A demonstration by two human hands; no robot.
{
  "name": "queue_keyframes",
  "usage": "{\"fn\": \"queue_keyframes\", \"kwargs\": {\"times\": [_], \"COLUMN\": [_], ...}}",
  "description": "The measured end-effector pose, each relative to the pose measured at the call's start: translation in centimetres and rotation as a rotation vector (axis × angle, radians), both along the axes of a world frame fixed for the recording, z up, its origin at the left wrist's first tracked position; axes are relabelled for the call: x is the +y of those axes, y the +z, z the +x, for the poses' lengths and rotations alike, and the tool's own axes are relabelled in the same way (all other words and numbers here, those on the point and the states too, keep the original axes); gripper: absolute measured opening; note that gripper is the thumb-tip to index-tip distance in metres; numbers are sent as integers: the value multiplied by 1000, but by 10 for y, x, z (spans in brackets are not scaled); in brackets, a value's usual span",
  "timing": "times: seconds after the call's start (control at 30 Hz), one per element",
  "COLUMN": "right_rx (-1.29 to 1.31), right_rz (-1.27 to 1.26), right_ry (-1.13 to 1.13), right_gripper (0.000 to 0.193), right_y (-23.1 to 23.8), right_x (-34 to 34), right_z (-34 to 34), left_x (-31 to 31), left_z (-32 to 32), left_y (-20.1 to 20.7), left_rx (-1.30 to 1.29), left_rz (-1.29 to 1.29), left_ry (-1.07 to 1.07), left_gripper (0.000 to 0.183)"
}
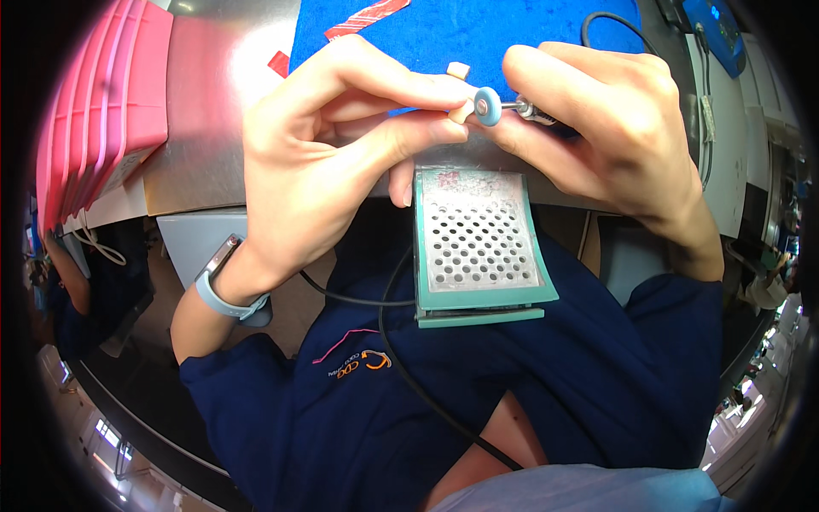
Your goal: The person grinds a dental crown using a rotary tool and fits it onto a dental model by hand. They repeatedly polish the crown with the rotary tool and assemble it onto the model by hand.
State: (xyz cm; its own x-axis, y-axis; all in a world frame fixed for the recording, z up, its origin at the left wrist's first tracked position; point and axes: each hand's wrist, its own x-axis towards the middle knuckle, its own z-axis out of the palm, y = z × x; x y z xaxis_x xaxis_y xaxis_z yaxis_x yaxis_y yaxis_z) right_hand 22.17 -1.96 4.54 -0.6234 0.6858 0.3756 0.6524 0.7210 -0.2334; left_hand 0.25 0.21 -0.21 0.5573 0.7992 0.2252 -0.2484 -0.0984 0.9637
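Note:
My left hand pinches a small cream-coloured piece between thumb and forefinger; its exact kind is hard to make out. My right hand is closed around a rotary handpiece, most of its body hidden by the fingers. On the handpiece's tip sits a light blue polishing wheel, right beside the cream piece; whether they touch I cannot tell. A second small cream piece lies just beyond, on a blue towel. Below my hands is a perforated metal plate in a green frame.
A pink ribbed bin or rack stands at the left of the metal bench. A red striped strip and a red scrap lie at the back. A blue control box with black cables is at the far right. Another person's arm shows at left.

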Motion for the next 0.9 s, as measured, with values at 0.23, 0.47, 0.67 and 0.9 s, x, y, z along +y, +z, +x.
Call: {"fn": "queue_keyframes", "kwargs": {"times": [0.23, 0.47, 0.67, 0.9], "right_rx": [50, -51, -19, -133], "right_rz": [16, -21, -64, -5], "right_ry": [10, -6, -45, -296], "right_gripper": [27, 27, 21, 22], "right_y": [-2, 0, 4, -9], "right_x": [0, -2, 2, 30], "right_z": [-1, -1, -1, 22], "left_x": [-1, -1, 1, 5], "left_z": [-1, -1, -1, -3], "left_y": [0, 3, -2, 9], "left_rx": [21, 35, 26, 121], "left_rz": [-13, -27, 10, 50], "left_ry": [-5, -11, -11, 174], "left_gripper": [15, 14, 15, 28]}}
